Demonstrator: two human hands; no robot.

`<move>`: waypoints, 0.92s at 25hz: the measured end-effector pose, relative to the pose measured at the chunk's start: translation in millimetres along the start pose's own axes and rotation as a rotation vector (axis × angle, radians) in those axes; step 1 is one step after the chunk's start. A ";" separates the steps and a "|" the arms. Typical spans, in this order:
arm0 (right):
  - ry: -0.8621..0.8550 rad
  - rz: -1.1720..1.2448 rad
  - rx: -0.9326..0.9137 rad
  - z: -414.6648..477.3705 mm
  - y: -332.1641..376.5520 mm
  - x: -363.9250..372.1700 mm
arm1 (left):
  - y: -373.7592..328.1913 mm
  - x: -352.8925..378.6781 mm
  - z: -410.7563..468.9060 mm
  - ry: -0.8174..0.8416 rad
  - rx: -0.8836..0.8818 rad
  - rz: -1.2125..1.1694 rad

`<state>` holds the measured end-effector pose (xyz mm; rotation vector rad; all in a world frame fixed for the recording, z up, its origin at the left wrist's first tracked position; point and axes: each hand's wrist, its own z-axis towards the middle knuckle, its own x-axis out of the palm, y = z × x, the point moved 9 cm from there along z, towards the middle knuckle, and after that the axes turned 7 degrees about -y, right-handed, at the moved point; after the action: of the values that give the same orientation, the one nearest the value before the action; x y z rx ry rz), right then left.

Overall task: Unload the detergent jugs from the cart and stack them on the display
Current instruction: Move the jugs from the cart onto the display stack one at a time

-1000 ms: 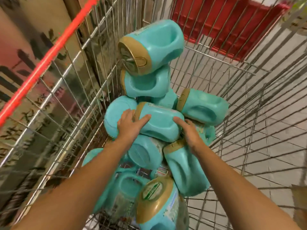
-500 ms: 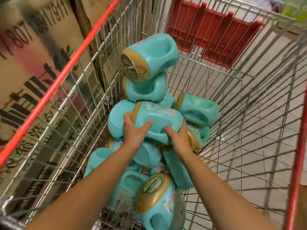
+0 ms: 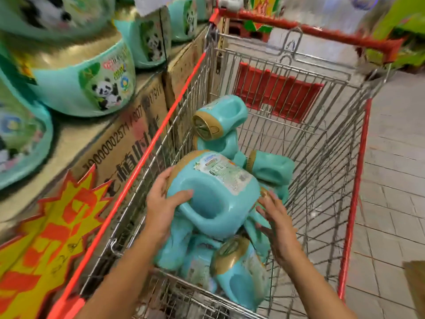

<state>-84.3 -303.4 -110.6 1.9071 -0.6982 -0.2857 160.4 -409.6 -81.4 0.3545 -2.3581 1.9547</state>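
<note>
The jug (image 3: 213, 192) was blue-green, with a gold cap end, a big loop handle and a paper label on its side. It lay sideways, lifted just above the other jugs (image 3: 239, 270) in the cart (image 3: 355, 192). The left hand (image 3: 161, 203) held it at the gold end, with its fingers curled round that end and its thumb on the body. The right hand (image 3: 278, 224) was wide, its fingers straight by the jug's other end. The other jugs lay in a pile on the cart's floor, the same colour with the same gold caps. The cart was made of wire with red edges. Just left of it stood brown boxes (image 3: 128, 134) with more jugs, the display jugs (image 3: 76, 88), on top. These had panda pictures. A yellow and orange sign (image 3: 46, 238) was on the boxes' front.
</note>
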 end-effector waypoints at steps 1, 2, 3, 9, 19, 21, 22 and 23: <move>0.038 0.055 0.044 -5.2 5.2 2.4 | -12.6 -3.6 -5.5 0.061 0.000 -0.038; 0.095 0.120 0.082 -12.8 10.0 9.8 | -23.7 -5.7 -10.9 0.131 0.000 -0.065; 0.157 0.178 0.106 -21.5 13.2 18.6 | -33.3 -5.4 -16.8 0.203 -0.001 -0.080; 0.147 0.349 -0.020 -72.9 -2.3 35.4 | -32.5 -6.0 -46.8 0.142 -0.140 -0.239; 0.209 -0.242 -0.283 -129.7 25.7 34.8 | -22.6 -21.4 -94.5 0.250 -0.290 -0.176; 0.235 -0.369 -0.353 -133.6 34.9 49.0 | -38.9 -21.6 -104.3 0.199 -0.215 -0.172; 0.247 -0.412 -0.355 -134.3 36.2 54.3 | -47.5 -21.4 -111.6 0.169 -0.180 -0.182; 0.263 -0.442 -0.332 -134.6 36.2 57.6 | -56.6 -19.9 -120.9 0.147 -0.137 -0.175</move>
<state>15.7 -246.1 -13.4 1.7174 -0.0415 -0.3908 179.5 -298.6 -7.1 0.3796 -2.2686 1.6729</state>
